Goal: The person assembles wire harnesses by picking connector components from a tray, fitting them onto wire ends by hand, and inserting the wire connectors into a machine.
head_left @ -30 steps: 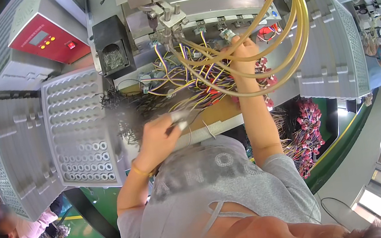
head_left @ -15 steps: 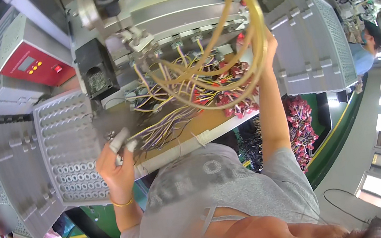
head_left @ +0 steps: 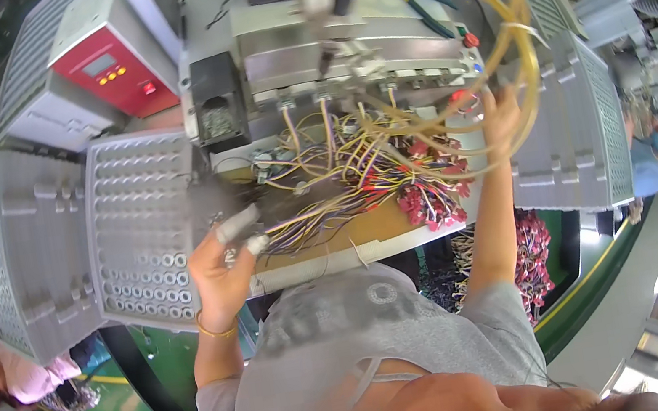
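My left hand (head_left: 223,264), with white covers on thumb and forefinger, is curled round small shiny metal parts (head_left: 229,257) beside the left ends of a wire bundle (head_left: 306,222). The wires are purple, yellow and black, with red connectors (head_left: 431,205) at their right end. My right hand (head_left: 501,120) is by a red button (head_left: 462,100) at the right end of a metal fixture (head_left: 307,56); its fingers look extended, partly behind amber hose loops. Several wires run up into the fixture's front slots. A blurred metal machine head (head_left: 355,65) hangs over it.
Left of the fixture are a black box (head_left: 218,103) of small metal parts and a grey tray (head_left: 140,225) with rows of metal rings. A red-fronted control unit (head_left: 113,72) stands behind. Amber hoses (head_left: 524,32) loop over the right side. Cutters (head_left: 423,8) lie at the back.
My view has shifted, so the bench appears farther right and lower. The machine head has moved rightward along the fixture. Both hands keep about the same places beside the wires and fixture.
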`<state>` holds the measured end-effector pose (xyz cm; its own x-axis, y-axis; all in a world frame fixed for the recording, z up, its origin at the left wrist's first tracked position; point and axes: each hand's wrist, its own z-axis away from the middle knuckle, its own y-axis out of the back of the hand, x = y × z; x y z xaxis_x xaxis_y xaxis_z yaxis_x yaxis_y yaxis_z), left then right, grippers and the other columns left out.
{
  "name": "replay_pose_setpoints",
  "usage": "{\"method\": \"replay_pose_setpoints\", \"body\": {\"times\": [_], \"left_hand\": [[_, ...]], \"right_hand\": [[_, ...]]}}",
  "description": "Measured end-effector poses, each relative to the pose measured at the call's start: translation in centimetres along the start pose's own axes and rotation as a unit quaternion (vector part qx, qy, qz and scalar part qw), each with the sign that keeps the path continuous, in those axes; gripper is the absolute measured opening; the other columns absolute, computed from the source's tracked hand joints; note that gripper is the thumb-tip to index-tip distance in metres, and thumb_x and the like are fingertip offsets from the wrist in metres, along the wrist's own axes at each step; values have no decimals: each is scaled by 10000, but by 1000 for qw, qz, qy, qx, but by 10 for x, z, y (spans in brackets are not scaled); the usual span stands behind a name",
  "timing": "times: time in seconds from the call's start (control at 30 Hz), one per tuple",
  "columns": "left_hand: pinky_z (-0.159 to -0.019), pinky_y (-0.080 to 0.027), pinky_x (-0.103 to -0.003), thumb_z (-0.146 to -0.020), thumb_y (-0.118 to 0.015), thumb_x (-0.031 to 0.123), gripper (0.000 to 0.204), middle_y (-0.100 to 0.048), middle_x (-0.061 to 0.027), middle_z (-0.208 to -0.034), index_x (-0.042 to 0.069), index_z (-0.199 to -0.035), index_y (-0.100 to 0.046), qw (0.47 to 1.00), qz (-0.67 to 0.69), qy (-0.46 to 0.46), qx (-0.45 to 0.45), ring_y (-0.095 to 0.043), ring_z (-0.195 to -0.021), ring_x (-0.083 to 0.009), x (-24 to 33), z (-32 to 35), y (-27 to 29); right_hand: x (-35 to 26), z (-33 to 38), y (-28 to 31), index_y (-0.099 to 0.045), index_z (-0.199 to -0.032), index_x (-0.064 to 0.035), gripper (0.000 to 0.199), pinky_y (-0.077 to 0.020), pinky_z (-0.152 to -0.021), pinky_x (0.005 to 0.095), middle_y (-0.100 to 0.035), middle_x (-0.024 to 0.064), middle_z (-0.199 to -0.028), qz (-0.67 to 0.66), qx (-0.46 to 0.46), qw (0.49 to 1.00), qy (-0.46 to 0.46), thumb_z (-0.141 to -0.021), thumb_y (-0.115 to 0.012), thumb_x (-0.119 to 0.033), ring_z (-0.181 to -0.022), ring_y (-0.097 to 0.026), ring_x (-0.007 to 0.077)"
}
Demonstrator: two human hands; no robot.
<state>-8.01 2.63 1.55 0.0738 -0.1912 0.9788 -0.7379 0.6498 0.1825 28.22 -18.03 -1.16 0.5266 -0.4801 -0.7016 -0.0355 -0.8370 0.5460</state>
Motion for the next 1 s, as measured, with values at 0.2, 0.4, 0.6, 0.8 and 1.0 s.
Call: {"method": "replay_pose_setpoints", "body": {"times": [0.2, 0.4, 0.6, 0.8, 1.0], "left_hand": [[-441, -379, -307, -562, -624, -40, 242, -542, -106, -627, -13, -803, -625, 943, -62, -300, -132, -493, -515, -230, 9, -15, -2], [-582, -454, -315, -636, -670, 127, 315, -604, -94, -803, 66, -942, -626, 929, -276, -245, 25, -570, -683, -252, -19, -11, 28], [-792, -382, -429, -742, -588, 215, 238, -567, -140, -922, 65, -922, -626, 756, -554, 86, 336, -503, -888, -330, -171, 12, 189], [-851, -337, -483, -675, -630, 335, 371, -564, -156, -1002, 27, -881, -620, 673, -652, 153, 315, -463, -999, -361, -212, 15, 243], [-639, -490, -304, -796, -526, 53, 298, -612, -91, -904, 6, -1090, -533, 932, -98, 44, 347, -606, -771, -211, -140, -5, 184]], "right_hand": [[-140, 120, -33, -583, -890, 33, 191, -451, -601, 315, -597, 86, -795, -246, -373, 875, 186, -719, -576, -52, -657, -566, 192], [-165, 133, -66, -590, -749, -4, 96, -372, -465, 252, -503, 65, -569, -244, -459, 835, 182, -661, -625, -22, -502, -486, 172], [-159, 151, -58, -591, -818, 30, 137, -385, -490, 195, -564, 16, -638, -325, -493, 807, -30, -685, -574, 54, -543, -493, 53], [-172, 155, -59, -568, -806, 34, 122, -406, -527, 187, -566, 17, -728, -355, -456, 806, -129, -690, -575, 70, -621, -508, 51], [-171, 153, -70, -598, -888, 19, 163, -401, -542, 182, -579, -19, -725, -293, -442, 839, -120, -732, -626, -16, -601, -498, 40]]}}
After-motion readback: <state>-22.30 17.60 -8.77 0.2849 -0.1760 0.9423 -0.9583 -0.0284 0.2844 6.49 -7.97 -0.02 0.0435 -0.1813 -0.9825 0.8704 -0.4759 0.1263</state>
